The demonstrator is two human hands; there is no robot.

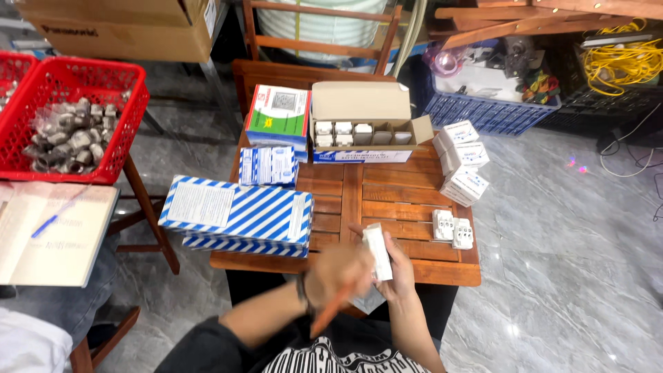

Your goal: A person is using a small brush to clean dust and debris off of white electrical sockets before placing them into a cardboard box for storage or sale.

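Observation:
My right hand holds a small white switch module upright over the near edge of the wooden slatted table. My left hand is blurred and grips an orange-handled tool, its tip against the module. Two more white modules lie on the table to the right. Behind them stand stacked small white boxes. An open cardboard carton with compartments holding white modules sits at the far side.
Blue-and-white striped boxes are stacked at the table's left, with a smaller one and a green-and-white box behind. A red basket of metal fittings, an open notebook with pen, and a blue crate stand around.

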